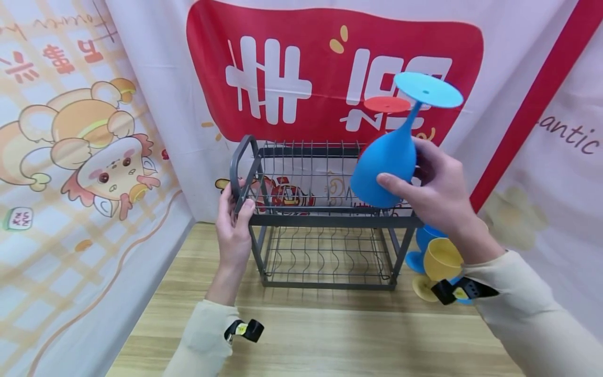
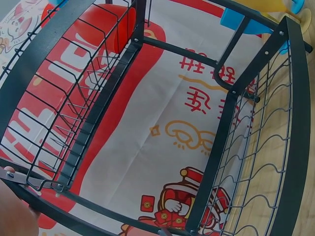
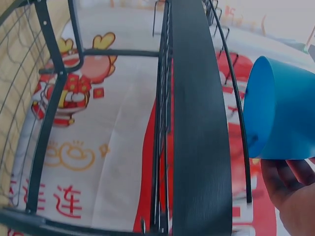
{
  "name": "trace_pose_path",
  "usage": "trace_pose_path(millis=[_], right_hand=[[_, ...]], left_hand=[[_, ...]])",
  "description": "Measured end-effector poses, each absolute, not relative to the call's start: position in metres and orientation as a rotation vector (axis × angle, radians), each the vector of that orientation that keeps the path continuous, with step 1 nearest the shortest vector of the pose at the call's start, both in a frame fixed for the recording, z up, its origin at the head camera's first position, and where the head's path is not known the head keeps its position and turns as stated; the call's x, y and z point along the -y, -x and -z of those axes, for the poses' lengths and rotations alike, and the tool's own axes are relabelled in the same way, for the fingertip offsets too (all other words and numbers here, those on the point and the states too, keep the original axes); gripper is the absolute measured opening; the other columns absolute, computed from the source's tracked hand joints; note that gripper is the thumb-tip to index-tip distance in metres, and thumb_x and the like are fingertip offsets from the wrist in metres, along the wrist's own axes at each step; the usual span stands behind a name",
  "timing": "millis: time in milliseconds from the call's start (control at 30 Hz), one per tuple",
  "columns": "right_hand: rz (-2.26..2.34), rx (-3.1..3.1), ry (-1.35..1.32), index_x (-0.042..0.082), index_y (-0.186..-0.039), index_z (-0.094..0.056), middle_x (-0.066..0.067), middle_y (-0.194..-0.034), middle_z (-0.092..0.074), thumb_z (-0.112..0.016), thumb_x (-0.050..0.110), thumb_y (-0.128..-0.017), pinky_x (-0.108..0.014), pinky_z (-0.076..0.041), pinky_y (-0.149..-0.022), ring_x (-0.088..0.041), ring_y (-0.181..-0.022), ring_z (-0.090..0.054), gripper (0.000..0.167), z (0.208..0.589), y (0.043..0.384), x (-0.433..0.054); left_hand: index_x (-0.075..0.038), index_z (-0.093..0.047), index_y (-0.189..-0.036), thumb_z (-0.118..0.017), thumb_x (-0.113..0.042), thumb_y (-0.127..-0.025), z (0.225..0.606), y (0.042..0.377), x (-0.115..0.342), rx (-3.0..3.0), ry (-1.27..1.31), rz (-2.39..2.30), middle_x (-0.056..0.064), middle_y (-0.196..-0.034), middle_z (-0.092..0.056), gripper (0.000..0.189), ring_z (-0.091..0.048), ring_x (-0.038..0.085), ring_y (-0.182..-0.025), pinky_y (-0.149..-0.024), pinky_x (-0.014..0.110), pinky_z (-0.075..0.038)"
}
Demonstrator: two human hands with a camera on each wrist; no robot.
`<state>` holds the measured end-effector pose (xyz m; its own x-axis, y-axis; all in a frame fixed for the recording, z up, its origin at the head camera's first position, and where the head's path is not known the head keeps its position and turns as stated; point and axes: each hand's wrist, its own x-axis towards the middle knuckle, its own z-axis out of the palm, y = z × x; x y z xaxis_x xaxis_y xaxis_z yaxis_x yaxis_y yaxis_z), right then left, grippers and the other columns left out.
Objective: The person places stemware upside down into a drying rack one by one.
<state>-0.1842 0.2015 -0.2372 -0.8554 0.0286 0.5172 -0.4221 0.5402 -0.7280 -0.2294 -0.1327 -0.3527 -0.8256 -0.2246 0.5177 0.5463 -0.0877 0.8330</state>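
A blue plastic goblet (image 1: 388,162) hangs upside down above the right part of a dark two-tier dish rack (image 1: 325,220). My right hand (image 1: 440,193) grips its bowl, thumb on the near side. In the right wrist view, the open mouth of this blue goblet (image 3: 295,108) faces the upper tier's edge. Behind it a red goblet (image 1: 383,104) stands inverted on the upper tier, mostly hidden in the head view; its red bowl (image 2: 106,27) shows in the left wrist view. My left hand (image 1: 234,230) holds the upper tier's left end, below the curved handle.
Right of the rack, a yellow goblet (image 1: 443,258) and a blue one (image 1: 426,236) stand upright on the wooden table (image 1: 301,330), partly behind my right wrist. Printed cloth (image 1: 160,104) hangs behind and to both sides. The lower tier (image 1: 330,256) has wavy wires.
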Motion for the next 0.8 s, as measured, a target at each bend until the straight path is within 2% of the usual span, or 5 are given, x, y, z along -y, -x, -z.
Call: trace_pose_path(millis=[133,333,567,800], right_hand=[[-1.301,2.307,-0.378,0.018,-0.156,-0.051,-0.01,-0.149,-0.063,-0.084,0.036,-0.091,-0.059,-0.058,-0.105,-0.036,-0.129,-0.066,0.075,0.237,0.19,-0.185],[-1.32,2.31,-0.398,0.017,-0.158,-0.049,-0.009,-0.151,-0.061,-0.084,0.039,-0.091,-0.06,-0.058,-0.106,-0.035,-0.131,-0.064,0.079,0.24,0.199,-0.167],[-1.29,2.311,-0.366,0.014,-0.157,-0.048,-0.009,-0.151,-0.062,-0.082,0.043,-0.091,-0.058,-0.057,-0.108,-0.034,-0.133,-0.063,0.08,0.24,0.21,-0.151],[-1.334,2.329,-0.312,0.018,-0.159,-0.045,-0.007,-0.156,-0.057,-0.08,0.046,-0.092,-0.059,-0.057,-0.109,-0.035,-0.138,-0.059,0.081,0.235,0.219,-0.143]], left_hand=[[-0.021,-0.05,-0.154,-0.06,-0.014,-0.104,0.353,0.229,0.132,1.685,0.345,1.955,0.016,-0.155,-0.053,0.052,-0.053,0.025,-0.13,-0.108,0.033,-0.045],[-0.022,-0.051,-0.154,-0.06,-0.014,-0.104,0.354,0.23,0.133,1.686,0.331,1.954,0.015,-0.151,-0.055,0.051,-0.054,0.02,-0.123,-0.107,0.032,-0.045],[-0.022,-0.049,-0.155,-0.06,-0.015,-0.104,0.356,0.229,0.134,1.691,0.322,1.944,0.012,-0.156,-0.053,0.053,-0.053,0.018,-0.132,-0.112,0.034,-0.044],[-0.023,-0.051,-0.154,-0.06,-0.016,-0.104,0.356,0.23,0.133,1.686,0.324,1.951,0.016,-0.153,-0.053,0.051,-0.054,0.02,-0.128,-0.112,0.036,-0.043]])
